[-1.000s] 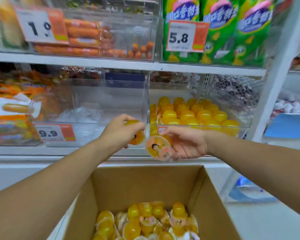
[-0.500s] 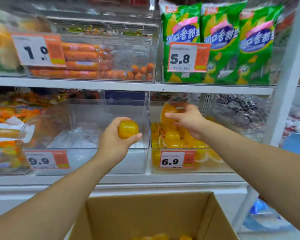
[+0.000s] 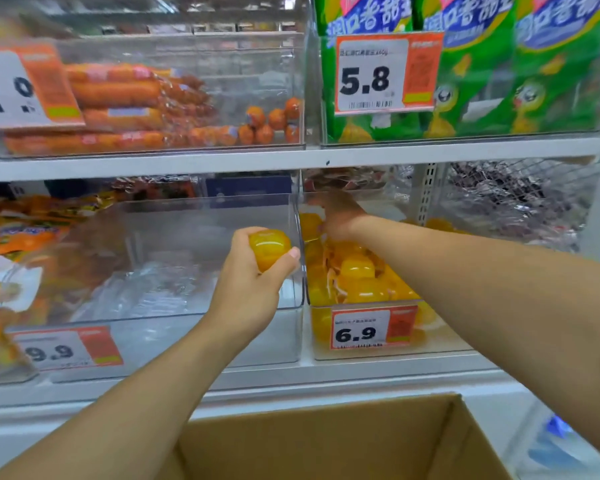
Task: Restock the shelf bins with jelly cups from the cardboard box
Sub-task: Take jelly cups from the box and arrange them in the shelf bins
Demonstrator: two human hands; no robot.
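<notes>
left fingers: curled round one yellow cup (image 3: 269, 249), thumb tip on its right side, the rest wrapped behind it. solid grab tbh

left hand (image 3: 253, 282): hovering in front of the empty clear bin (image 3: 174, 271), just at 9 o'clock of the divider wall

right fingers: reaching deep toward the back of the jelly bin (image 3: 392, 344), around 12 o'clock of the pile. can't tell if they're pinching a cup or have let go, the hand hides that bit

right hand (image 3: 340, 218): over the far end of the pile (image 3: 357, 275), forearm running out toward 4 o'clock

where the cups are: one in the left hand, a heap in the bin behind the 6.9 tag (image 3: 373, 329); the box (image 3: 326, 441) sits at 6 o'clock below the shelf, its contents out of shot

how it'll handle: my guess is light, slick plastic, wobbly filling, thin peel-off lid. looks rigid enough to grab round the body, so wrap the sides and keep off the lid; squeeze hard and it'd probably squirt out of the grip

stacking: rounded shapes, so they'll likely roll and settle, dropping them in gently from low seems fine

neighbours: sausages (image 3: 118, 109) at 11 o'clock, green bags (image 3: 471, 81) at 1 o'clock
</notes>
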